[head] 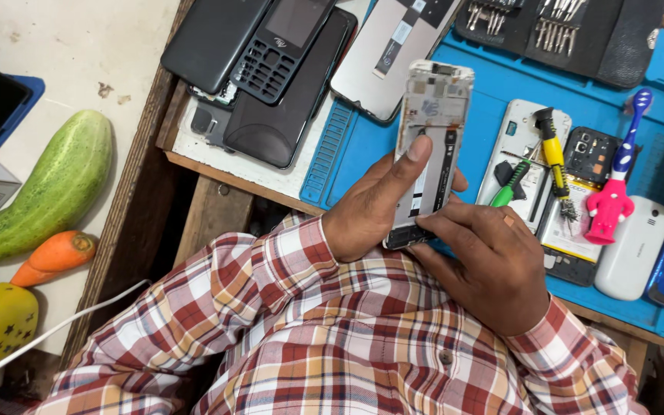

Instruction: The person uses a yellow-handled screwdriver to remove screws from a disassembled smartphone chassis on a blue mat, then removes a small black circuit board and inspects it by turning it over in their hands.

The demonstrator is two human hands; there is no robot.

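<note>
- A cucumber (51, 188) and a carrot (54, 254) lie on the pale surface far left of the frame (433, 131), well apart from the work.
- A stack of dark phones (270, 73), one with a keypad, sits on the table (501, 84) up and left of the frame.
- The left hand (374, 204) grips the frame, a gutted white phone with its inner side up, from the left; its thumb lies along the middle and its fingers wrap behind.
- The frame is held tilted above the table's near edge, over the blue mat.
- The right hand (493, 265) closes on the frame's lower end, fingertips pinched at the bottom edge; I cannot tell whether it holds a small tool.
- Judged from this, the step in hand is working at a part near the frame's bottom; the next move calls for a steady left grip and fine fingertip pressure there.
- Right of the frame lie a white back cover (512, 146), a green-handled tool (510, 188) and a yellow-handled brush (553, 157).
- Further right stand a pink toothbrush (616, 184) and a white phone (639, 246).
</note>
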